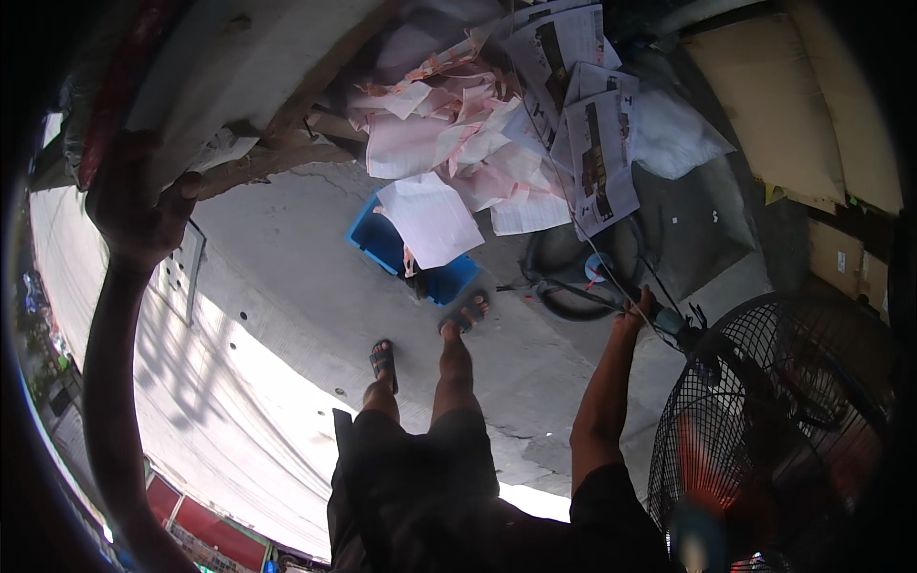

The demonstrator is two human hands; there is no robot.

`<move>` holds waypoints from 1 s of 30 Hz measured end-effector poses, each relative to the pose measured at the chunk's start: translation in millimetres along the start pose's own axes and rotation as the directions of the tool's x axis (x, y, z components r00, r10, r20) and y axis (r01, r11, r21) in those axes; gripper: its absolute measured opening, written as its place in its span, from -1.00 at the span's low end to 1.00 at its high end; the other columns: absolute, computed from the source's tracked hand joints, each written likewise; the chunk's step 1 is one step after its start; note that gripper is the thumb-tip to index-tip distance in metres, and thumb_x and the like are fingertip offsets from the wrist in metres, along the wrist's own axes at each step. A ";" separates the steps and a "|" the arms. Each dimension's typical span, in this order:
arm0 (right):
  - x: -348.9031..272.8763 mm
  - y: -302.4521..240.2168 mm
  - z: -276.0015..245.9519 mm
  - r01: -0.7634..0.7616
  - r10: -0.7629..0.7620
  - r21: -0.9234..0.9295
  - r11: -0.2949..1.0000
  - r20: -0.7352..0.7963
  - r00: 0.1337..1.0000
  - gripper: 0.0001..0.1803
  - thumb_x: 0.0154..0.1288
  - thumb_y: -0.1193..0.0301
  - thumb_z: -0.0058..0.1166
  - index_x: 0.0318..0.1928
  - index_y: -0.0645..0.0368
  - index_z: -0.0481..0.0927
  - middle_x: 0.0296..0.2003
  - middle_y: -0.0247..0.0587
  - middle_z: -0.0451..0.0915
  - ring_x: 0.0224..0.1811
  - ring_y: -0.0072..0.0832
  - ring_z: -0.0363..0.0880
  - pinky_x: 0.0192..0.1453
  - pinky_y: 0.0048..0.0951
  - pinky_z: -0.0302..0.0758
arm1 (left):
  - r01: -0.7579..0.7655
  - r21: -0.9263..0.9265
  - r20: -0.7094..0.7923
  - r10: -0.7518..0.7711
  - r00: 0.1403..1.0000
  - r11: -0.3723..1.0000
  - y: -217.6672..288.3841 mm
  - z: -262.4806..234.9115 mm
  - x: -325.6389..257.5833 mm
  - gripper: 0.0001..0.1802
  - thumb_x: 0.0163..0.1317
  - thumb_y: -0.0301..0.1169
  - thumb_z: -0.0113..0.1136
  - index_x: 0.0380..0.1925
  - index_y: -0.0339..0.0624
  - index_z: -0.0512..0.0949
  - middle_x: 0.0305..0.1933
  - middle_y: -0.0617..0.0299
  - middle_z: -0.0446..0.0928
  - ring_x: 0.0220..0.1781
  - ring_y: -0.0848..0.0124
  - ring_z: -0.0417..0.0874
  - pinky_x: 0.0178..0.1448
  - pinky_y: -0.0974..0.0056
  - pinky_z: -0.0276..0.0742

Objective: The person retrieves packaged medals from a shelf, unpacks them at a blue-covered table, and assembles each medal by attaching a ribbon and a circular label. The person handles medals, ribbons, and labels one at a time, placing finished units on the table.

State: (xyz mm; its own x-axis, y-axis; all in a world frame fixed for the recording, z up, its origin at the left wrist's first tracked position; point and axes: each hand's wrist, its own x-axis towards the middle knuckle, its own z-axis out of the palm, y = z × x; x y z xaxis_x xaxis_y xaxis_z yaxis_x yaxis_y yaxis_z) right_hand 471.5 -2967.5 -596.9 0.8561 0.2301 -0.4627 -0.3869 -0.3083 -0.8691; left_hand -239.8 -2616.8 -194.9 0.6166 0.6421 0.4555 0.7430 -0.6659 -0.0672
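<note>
Right hand (638, 307) on the job here, fingers wrapped around the slim, dark pole (620, 284) of a big pedestal fan with a round black wire cage (764, 420). The cage fills the space just right of that hand and below it – while a black, ring-shaped base (573, 313) sits just to its left, a pale blue disc (598, 264) at the middle.

Over to the left hand (143, 215), well apart and deep in shadow: thumb standing away from the fingers, up beside a pale, flat panel (248, 67) (too dark to tell whether it pinches anything). Between the two hands, a blue plastic crate (368, 229) rests on the grey concrete floor (296, 258), a loose white paper sheet (435, 218) lying across it.

Farther up, between the hands, comes a loose heap of pink and white papers (430, 143), with white printed sheets bearing dark pictures (597, 158) overlapping its side nearer the right hand. Above that hand lies a cloudy, clear plastic bag (676, 134) – and up to its right, brown cardboard (764, 105).
</note>
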 end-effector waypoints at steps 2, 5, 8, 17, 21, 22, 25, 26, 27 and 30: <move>2.4 7.2 -1.6 0.001 -0.006 0.097 0.995 0.051 0.999 -0.63 0.33 0.21 0.28 0.01 0.05 0.45 -0.06 -0.21 0.48 -0.01 -0.36 0.53 0.08 -0.32 0.48 | -0.034 0.017 -0.005 0.034 0.999 0.999 3.5 2.6 2.8 -0.31 0.26 0.16 0.40 -0.06 -0.35 0.59 -0.16 0.00 0.63 -0.16 0.09 0.73 -0.06 0.14 0.67; 1.9 11.1 4.2 0.041 -0.041 -0.035 0.999 -0.017 0.999 -0.68 0.35 0.24 0.26 -0.09 0.12 0.44 -0.10 -0.15 0.50 -0.05 -0.31 0.57 0.07 -0.26 0.55 | -0.077 0.009 -0.030 0.077 0.997 0.997 5.6 6.8 6.8 -0.31 0.25 0.17 0.40 -0.06 -0.33 0.59 -0.18 0.01 0.62 -0.17 0.10 0.73 -0.11 0.16 0.67; -10.2 9.7 20.2 0.112 -0.107 0.041 0.993 -0.101 0.989 -0.68 0.36 0.25 0.23 -0.12 0.21 0.46 -0.10 -0.06 0.50 -0.07 -0.24 0.62 0.06 -0.18 0.61 | -0.120 0.007 -0.090 0.120 0.989 0.993 7.3 9.8 10.3 -0.30 0.22 0.20 0.41 -0.09 -0.30 0.60 -0.19 0.05 0.61 -0.19 0.11 0.73 -0.16 0.18 0.67; -30.6 11.7 18.4 -0.037 0.032 -0.022 0.999 -0.197 0.980 -0.61 0.36 0.34 0.25 0.09 0.27 0.53 0.01 0.04 0.57 -0.09 -0.17 0.67 0.03 -0.05 0.67 | -0.089 -0.081 -0.128 0.078 0.989 0.993 12.1 13.2 16.6 -0.34 0.19 0.22 0.42 -0.23 -0.24 0.61 -0.33 0.15 0.57 -0.37 0.20 0.69 -0.32 0.19 0.60; -38.9 27.7 -6.3 -0.104 0.080 -0.136 0.985 -0.172 0.982 -0.43 0.25 0.36 0.36 0.24 0.15 0.47 0.15 0.01 0.55 0.06 -0.11 0.64 0.11 -0.03 0.65 | 0.009 -0.111 -0.091 -0.019 0.996 0.994 18.1 12.2 19.8 -0.34 0.18 0.23 0.42 -0.27 -0.24 0.60 -0.39 0.14 0.54 -0.41 0.22 0.68 -0.37 0.23 0.59; -51.8 34.4 -12.4 -0.158 0.073 -0.282 0.946 -0.289 0.954 -0.37 0.23 0.35 0.38 0.28 0.13 0.44 0.19 0.03 0.53 0.10 -0.07 0.62 0.13 -0.02 0.65 | -0.030 -0.077 -0.122 0.020 0.992 0.997 19.4 13.3 22.2 -0.35 0.18 0.22 0.43 -0.28 -0.24 0.60 -0.40 0.15 0.53 -0.43 0.24 0.66 -0.39 0.23 0.56; -112.6 55.6 -19.4 -0.405 -0.064 -0.577 0.709 -0.624 0.778 -0.18 0.17 0.33 0.45 0.40 0.08 0.34 0.31 0.07 0.46 0.24 0.03 0.55 0.18 0.04 0.63 | -0.103 -0.060 -0.203 0.089 0.975 0.993 22.8 18.4 27.7 -0.36 0.18 0.21 0.43 -0.31 -0.23 0.59 -0.45 0.17 0.49 -0.50 0.30 0.61 -0.47 0.25 0.48; -138.9 65.1 -13.2 -0.350 -0.048 -0.589 0.728 -0.553 0.832 -0.19 0.17 0.31 0.45 0.40 0.09 0.35 0.31 0.09 0.46 0.24 0.04 0.56 0.21 0.04 0.62 | -0.091 -0.084 -0.203 0.072 0.976 0.992 24.3 18.2 27.0 -0.37 0.19 0.21 0.43 -0.32 -0.23 0.59 -0.46 0.18 0.48 -0.52 0.32 0.58 -0.49 0.24 0.45; -168.6 77.9 -1.4 -0.297 -0.036 -0.597 0.745 -0.480 0.877 -0.20 0.17 0.30 0.44 0.40 0.10 0.37 0.31 0.11 0.46 0.23 0.05 0.57 0.24 0.04 0.61 | -0.085 -0.104 -0.213 0.061 0.975 0.991 24.0 17.9 26.4 -0.37 0.19 0.20 0.43 -0.33 -0.23 0.59 -0.47 0.19 0.47 -0.54 0.33 0.56 -0.51 0.24 0.42; -260.5 113.9 58.0 -0.173 0.252 -0.751 0.638 -0.009 0.968 -0.35 0.23 0.22 0.43 0.26 0.18 0.51 -0.11 -0.10 0.68 -0.14 -0.29 0.70 -0.14 -0.17 0.60 | -0.013 -0.262 -0.187 -0.038 0.982 0.965 26.5 19.6 19.6 -0.39 0.18 0.18 0.45 -0.38 -0.22 0.57 -0.51 0.22 0.44 -0.57 0.34 0.53 -0.56 0.26 0.39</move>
State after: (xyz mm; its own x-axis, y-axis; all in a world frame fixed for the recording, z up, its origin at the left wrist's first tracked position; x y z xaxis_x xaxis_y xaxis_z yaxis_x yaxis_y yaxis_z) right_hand 184.6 -3009.0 -585.5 0.7337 0.1370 -0.6655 -0.1376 -0.9292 -0.3430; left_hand -203.0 -2614.4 -205.2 0.5287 0.5845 0.6154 0.6409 -0.7503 0.1621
